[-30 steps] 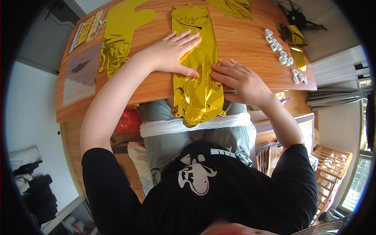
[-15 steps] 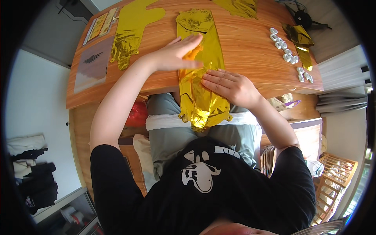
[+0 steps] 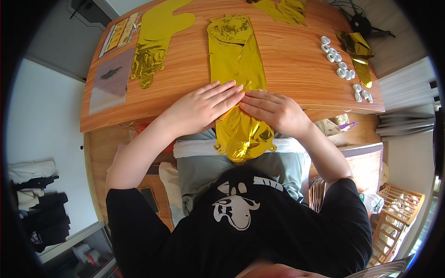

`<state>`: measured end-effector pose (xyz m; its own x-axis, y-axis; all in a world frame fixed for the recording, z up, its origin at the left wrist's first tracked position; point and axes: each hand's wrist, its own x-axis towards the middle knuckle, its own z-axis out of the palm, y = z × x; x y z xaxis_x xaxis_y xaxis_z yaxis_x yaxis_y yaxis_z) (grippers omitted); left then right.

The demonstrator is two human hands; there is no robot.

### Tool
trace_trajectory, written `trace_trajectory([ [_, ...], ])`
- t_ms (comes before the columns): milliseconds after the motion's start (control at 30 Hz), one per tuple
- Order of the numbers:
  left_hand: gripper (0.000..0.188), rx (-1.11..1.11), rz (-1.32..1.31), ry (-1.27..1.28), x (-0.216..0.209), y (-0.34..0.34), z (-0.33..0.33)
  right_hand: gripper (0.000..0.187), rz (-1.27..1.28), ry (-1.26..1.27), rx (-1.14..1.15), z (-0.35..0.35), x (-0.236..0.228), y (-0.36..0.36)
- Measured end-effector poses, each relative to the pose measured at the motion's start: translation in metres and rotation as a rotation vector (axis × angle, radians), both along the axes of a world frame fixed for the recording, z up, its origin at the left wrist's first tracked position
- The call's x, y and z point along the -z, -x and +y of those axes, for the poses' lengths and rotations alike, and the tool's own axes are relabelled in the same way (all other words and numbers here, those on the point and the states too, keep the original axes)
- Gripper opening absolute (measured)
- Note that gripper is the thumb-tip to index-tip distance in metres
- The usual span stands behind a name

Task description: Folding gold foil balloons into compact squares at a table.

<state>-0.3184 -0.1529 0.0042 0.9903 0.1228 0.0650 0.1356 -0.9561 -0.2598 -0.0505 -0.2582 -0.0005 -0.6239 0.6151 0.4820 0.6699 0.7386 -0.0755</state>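
Long flat gold metallic-foil piece [image 3: 236, 65] lies on the orange-brown wood-grain table [image 3: 287, 65], its near end hanging over the edge onto the lap. Left hand [image 3: 204, 109] and right hand [image 3: 276, 111] lie across its middle, hiding that stretch; fingers straight, close together, fingertips meeting or almost. Thumbs hidden, so can't tell if either hand pinches.

Foil's far half: smooth sides, wrinkled rounded top, dark crease below. Near half: crumpled, shiny, small tabs at both sides. Beneath its near end, a white crinkled band [image 3: 194, 147] crosses grey-green trousers [image 3: 204, 171].

Left of the foil: a second gold foil piece [image 3: 155, 37], matte and curved above, puckered below; then a greyish translucent rectangular sheet [image 3: 111, 90] with black scribbly marks, and a pale flat panel with yellow strips [image 3: 121, 32] behind it. Beyond the foil, to the right: a crumpled gold foil sheet [image 3: 282, 10]. Well to its right: small white ribbon-like rolls [image 3: 342, 66] in a loose cluster, just beside a folded dark-gold foil strip [image 3: 359, 46].

Half a second ago, left hand was blurred over the foil's upper part, thumb spread; now lower, beside the right.
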Motion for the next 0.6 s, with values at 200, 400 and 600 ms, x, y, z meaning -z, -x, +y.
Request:
trace_trajectory([
  [200, 0.055, -0.006, -0.113, 0.178, 0.004, -0.001, -0.001, 0.040, 0.084, -0.014, 0.077, -0.006, -0.006, 0.001],
  [400, 0.057, -0.007, -0.126, 0.259, 0.001, -0.003, -0.001, 0.039, 0.265, -0.058, 0.260, -0.010, 0.016, -0.014],
  [600, 0.055, -0.007, -0.123, 0.255, 0.003, -0.002, 0.000, 0.036, 0.168, -0.065, 0.185, -0.011, 0.008, -0.016],
])
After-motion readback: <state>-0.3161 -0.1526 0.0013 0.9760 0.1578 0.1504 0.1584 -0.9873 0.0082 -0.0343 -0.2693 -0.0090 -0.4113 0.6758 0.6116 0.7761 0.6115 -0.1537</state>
